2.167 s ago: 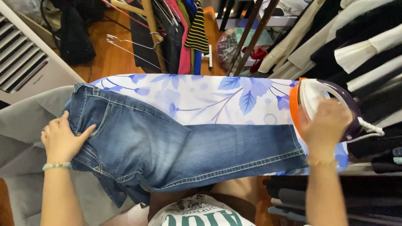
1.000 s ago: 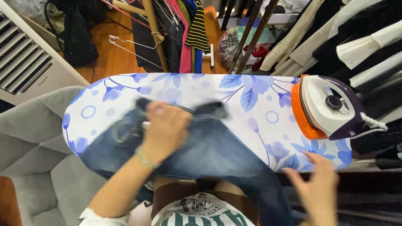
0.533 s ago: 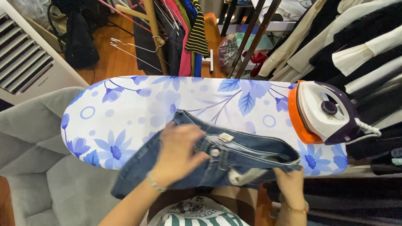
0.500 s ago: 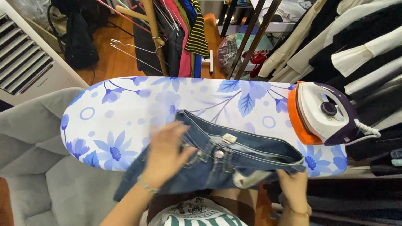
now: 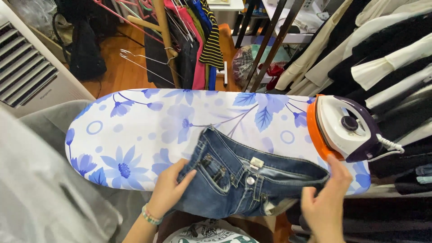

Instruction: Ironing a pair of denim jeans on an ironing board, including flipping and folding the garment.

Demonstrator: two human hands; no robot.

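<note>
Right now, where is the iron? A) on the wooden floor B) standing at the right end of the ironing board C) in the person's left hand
B: the iron stands on its heel at the right end of the flowered ironing board, in neither hand.
</note>
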